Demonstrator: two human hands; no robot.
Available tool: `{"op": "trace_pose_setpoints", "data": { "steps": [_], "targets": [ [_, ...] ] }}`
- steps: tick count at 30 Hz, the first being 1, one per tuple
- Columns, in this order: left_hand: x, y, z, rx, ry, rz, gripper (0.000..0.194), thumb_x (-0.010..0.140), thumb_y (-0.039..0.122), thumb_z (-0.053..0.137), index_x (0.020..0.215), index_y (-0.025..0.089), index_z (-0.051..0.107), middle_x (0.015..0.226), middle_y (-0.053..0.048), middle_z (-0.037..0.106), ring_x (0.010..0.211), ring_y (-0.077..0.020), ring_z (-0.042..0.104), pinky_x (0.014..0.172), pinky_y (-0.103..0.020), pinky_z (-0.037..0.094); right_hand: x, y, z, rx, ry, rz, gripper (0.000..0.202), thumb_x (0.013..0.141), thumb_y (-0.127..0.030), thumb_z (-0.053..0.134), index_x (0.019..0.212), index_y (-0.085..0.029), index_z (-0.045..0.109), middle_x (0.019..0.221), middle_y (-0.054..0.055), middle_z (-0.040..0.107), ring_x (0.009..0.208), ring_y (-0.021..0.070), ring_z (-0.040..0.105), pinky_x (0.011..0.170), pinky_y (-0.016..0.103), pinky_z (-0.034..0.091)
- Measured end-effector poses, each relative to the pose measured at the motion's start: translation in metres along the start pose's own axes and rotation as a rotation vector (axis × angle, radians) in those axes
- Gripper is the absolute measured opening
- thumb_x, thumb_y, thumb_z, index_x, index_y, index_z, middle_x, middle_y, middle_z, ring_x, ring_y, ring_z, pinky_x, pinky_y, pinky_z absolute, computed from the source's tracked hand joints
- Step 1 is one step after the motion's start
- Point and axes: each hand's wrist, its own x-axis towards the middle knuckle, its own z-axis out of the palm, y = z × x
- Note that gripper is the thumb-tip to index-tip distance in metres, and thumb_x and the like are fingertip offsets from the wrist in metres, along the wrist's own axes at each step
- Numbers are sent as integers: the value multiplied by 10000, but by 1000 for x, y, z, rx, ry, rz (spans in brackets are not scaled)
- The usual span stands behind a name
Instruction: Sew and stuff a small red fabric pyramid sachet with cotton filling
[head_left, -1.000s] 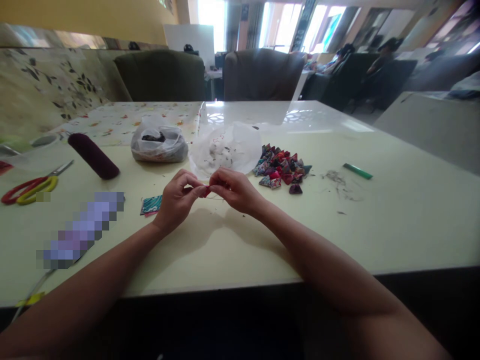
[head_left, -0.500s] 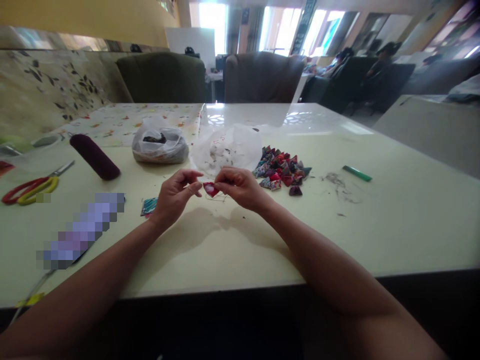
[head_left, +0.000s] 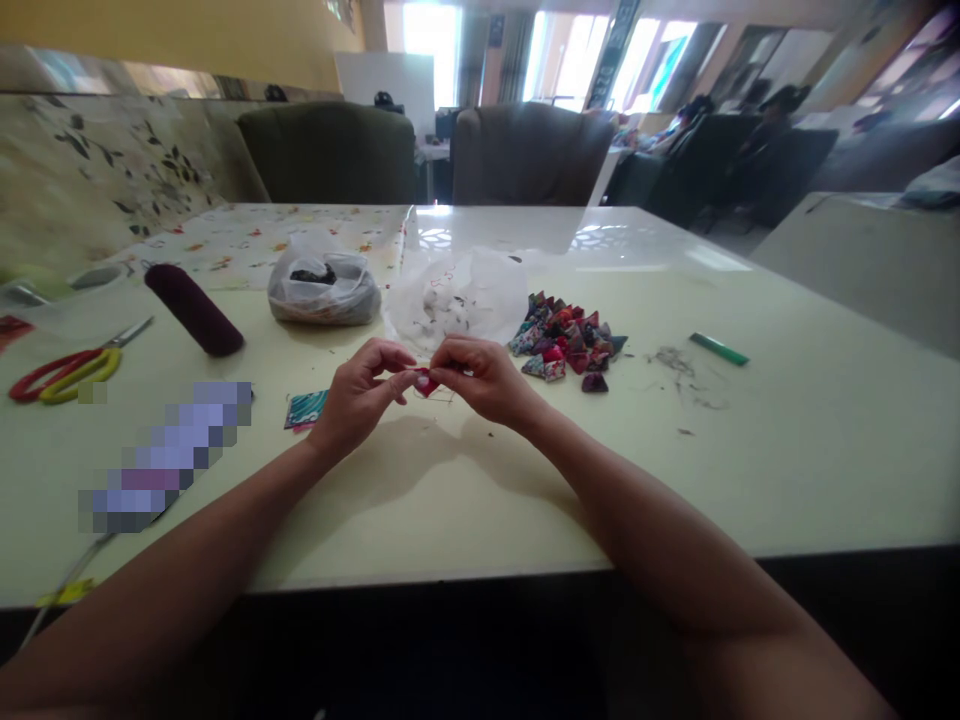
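A small red fabric piece (head_left: 427, 383) with a white patch showing is pinched between my two hands above the table. My left hand (head_left: 367, 390) has its thumb and a finger at the piece's left side. From the right, my right hand (head_left: 480, 375) grips its upper edge. Thin thread hangs just below. Beside my left wrist lies a teal patterned cloth (head_left: 306, 408). Behind my hands is a white plastic bag (head_left: 450, 300) with white stuffing, and to its right sits a pile of small colourful fabric pyramids (head_left: 566, 335).
Red-and-yellow scissors (head_left: 67, 375), a dark purple cylinder (head_left: 195, 310) and a blurred-out object (head_left: 172, 455) lie at left. A filled bag (head_left: 322, 290) stands behind. At right are a green tool (head_left: 720, 349) and loose threads (head_left: 679, 370). People sit far back.
My left hand has moved right and closed on the red piece, which only my right hand held before. The whole view has shifted slightly.
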Motion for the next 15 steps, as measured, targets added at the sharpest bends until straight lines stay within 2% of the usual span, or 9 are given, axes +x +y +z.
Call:
{"op": "trace_pose_setpoints", "data": {
  "steps": [3,9,15],
  "targets": [
    [-2,-2,1,-4,6,10,216,837,268,757,1003,180,650,852,-30,676,749,-156,690,563,-244,580,0,0,0,-6,-20,-12,150,893,-162,649,748,-133,678,769,0,610,676,80,560,636,215,409],
    [-1,-2,0,148,-23,154,85,856,227,739,840,167,680,798,-28,674,653,-121,653,554,-244,560,-1,1,0,-45,-50,1,139,880,-137,629,746,-142,668,762,-5,593,675,84,530,642,220,396],
    [0,-4,-2,229,-13,170,87,851,231,750,847,172,686,762,-17,692,589,-103,640,553,-233,562,-1,2,-1,-64,-56,-21,144,878,-121,620,742,-141,663,757,-4,590,675,83,534,648,226,395]
  ]
}}
